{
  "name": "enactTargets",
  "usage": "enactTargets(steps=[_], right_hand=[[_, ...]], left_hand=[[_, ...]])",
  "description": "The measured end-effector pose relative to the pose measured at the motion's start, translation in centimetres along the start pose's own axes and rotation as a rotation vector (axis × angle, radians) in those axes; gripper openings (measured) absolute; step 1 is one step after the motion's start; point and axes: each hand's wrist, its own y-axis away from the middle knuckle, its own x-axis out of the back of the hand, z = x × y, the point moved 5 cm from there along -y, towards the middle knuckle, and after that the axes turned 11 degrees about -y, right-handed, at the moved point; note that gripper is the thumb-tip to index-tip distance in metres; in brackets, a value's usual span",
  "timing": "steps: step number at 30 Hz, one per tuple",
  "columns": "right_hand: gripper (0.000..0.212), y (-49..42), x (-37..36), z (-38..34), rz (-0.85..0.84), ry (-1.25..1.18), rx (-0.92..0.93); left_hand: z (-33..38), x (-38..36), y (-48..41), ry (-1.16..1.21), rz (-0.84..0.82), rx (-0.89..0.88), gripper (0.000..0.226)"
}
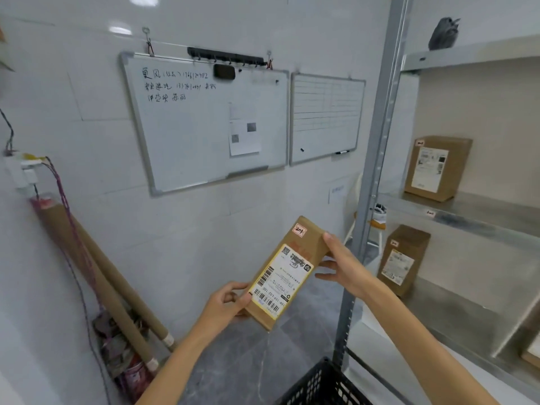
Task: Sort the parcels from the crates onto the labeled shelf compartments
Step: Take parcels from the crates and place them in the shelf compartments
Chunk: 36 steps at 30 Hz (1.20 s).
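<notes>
Two hands, mine, hold one brown parcel up in front of the tiled wall, its printed label turned toward me. My left hand curls round the lower end, while my right hand pinches the upper end between thumb and fingers. The parcel sits tilted between them, lifted clear above the black crate at the bottom of the view and just left of the metal shelf. The step in hand looks like reading: a small handwritten tag on the parcel's top corner seems to name its compartment, though I cannot make out the characters. Two boxes stand on the shelf, an upper box and a lower box, each bearing a similar tag. A shelf label shows on the rim between them. The next move calls for matching tag to label, then swinging the parcel right, past the upright post, into the proper compartment.
</notes>
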Motion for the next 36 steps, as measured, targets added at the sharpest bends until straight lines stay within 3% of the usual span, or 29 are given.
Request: enactTargets(steps=[4, 9, 12, 14, 19, 24, 26, 30, 36], right_hand=[[0.069, 1.1, 0.7, -0.4, 0.028, -0.101, 0.078], [0.047, 3.1, 1.8, -0.3, 0.073, -0.096, 0.222], [0.057, 4.4, 2.8, 0.1, 0.081, -0.066, 0.261], [0.067, 5.3, 4.1, 0.4, 0.133, -0.059, 0.287], [0.068, 8.5, 8.2, 0.7, 0.267, -0.034, 0.349], [0.075, 10.8, 11.2, 3.2, 0.337, 0.063, 0.337], [0.073, 11.0, 12.1, 3.5, 0.371, 0.143, 0.361], [0.075, 11.3, 14.8, 3.3, 0.401, 0.232, 0.364], [0.057, 12.1, 20.1, 3.8, 0.44, 0.213, 0.364]], left_hand=[[0.2, -2.5, -0.4, -0.053, -0.111, 0.02, 0.028], [2.4, -7.8, -0.6, -0.054, -0.26, -0.048, 0.048], [4.0, -11.0, -1.1, -0.146, -0.295, -0.135, 0.067], [4.5, -13.1, -1.3, -0.23, -0.308, -0.177, 0.067], [4.5, -17.5, -1.8, -0.365, -0.4, -0.182, 0.072], [5.7, -23.3, -0.6, -0.484, -0.527, -0.17, 0.022], [5.7, -25.3, -0.1, -0.46, -0.516, -0.196, 0.012], [6.0, -28.3, -0.6, -0.41, -0.451, -0.217, 0.029], [5.7, -33.0, -2.5, -0.422, -0.456, -0.107, 0.038]])
